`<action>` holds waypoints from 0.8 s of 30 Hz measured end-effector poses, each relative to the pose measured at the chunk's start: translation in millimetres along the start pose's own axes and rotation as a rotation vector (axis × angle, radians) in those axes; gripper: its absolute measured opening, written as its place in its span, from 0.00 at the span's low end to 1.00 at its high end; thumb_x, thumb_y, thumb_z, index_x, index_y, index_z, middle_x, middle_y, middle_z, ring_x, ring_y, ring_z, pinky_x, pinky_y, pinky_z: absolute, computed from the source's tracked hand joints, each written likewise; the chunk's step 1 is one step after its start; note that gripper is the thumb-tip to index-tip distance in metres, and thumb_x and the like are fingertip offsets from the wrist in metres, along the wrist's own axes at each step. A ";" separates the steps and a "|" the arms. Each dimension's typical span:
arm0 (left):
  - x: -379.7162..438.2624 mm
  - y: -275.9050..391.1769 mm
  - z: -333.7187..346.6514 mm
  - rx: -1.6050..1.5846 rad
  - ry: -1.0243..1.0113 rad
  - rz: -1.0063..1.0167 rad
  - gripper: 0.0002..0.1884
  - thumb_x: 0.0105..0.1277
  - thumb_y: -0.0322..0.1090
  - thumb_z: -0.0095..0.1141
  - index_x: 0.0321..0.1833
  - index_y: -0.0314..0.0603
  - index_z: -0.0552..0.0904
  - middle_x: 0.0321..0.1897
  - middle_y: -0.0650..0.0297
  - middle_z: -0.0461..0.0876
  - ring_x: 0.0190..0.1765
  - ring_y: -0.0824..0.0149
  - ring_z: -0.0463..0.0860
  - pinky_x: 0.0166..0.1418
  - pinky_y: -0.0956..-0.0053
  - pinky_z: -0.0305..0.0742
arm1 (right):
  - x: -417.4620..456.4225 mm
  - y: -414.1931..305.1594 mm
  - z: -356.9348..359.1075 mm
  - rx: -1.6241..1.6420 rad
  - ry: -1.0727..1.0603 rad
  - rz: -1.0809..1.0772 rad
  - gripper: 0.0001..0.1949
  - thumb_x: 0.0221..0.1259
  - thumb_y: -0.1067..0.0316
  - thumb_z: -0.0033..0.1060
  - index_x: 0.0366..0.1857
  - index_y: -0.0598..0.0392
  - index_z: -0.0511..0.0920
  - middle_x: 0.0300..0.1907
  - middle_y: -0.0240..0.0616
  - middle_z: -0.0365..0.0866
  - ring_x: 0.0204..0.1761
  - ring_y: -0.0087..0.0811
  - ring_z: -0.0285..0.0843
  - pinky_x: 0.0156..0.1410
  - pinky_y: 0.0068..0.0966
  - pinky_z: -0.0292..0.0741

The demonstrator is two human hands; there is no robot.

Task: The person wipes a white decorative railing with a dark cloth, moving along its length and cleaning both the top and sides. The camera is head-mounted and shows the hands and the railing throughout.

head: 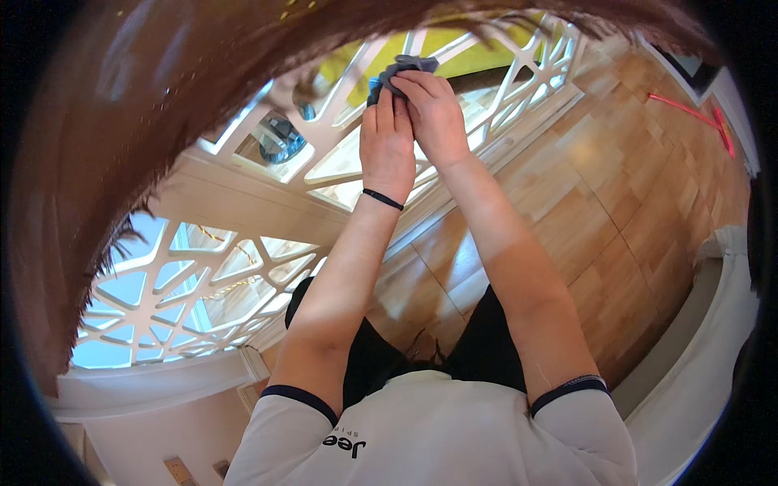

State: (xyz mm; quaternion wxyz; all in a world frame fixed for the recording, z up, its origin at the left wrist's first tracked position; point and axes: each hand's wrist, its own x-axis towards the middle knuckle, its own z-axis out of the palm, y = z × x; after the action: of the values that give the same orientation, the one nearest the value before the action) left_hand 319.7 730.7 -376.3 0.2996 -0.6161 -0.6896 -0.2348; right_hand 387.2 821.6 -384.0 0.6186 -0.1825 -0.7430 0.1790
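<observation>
Both arms stretch forward to a white lattice screen (340,143) with angular cut-outs. My right hand (433,115) has its fingers on a bunched grey cloth (408,65), pinching it near the screen's upper part. Just beside it, my left hand (388,143) wears a black band on the wrist, and its fingertips reach the cloth's lower left edge, where a bit of blue shows. The two hands touch or nearly touch. How far the left fingers close on the cloth is partly hidden.
A second lattice panel (152,304) stands at the left, past a plain cream post (243,197). Beyond the screen lies a yellow-green surface (447,48). On the wood-look floor (583,200), a red long-handled tool (687,109) lies at the right. White fabric (705,352) hangs at lower right.
</observation>
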 end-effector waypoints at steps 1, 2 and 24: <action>-4.1 1.4 -2.1 -0.043 0.019 0.000 0.24 0.56 0.17 0.52 0.60 0.27 0.77 0.62 0.48 0.75 0.53 0.49 0.75 0.59 0.60 0.74 | -8.5 0.5 1.4 0.024 0.031 -0.014 0.16 0.50 0.78 0.62 0.45 0.56 0.83 0.49 0.41 0.81 0.50 0.47 0.78 0.54 0.34 0.79; -13.9 0.6 -7.0 -0.025 -0.012 -0.012 0.23 0.57 0.17 0.52 0.59 0.27 0.78 0.62 0.49 0.75 0.54 0.49 0.75 0.60 0.60 0.73 | -22.3 -0.2 4.7 0.043 0.013 0.033 0.17 0.48 0.79 0.63 0.46 0.56 0.82 0.50 0.41 0.80 0.49 0.47 0.78 0.54 0.34 0.79; -51.4 -32.0 -78.1 0.068 -0.130 0.102 0.24 0.55 0.17 0.55 0.57 0.36 0.82 0.60 0.56 0.79 0.57 0.50 0.76 0.62 0.58 0.72 | -72.2 -75.0 55.9 0.754 -0.138 1.204 0.12 0.70 0.68 0.53 0.50 0.62 0.80 0.41 0.42 0.85 0.41 0.37 0.82 0.48 0.30 0.77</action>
State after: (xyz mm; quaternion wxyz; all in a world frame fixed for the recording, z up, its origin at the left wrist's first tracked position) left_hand 300.8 635.9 -355.5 0.2865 -0.6540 -0.6827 -0.1553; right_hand 340.6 718.6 -418.4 0.3847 -0.3231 -0.4383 0.7453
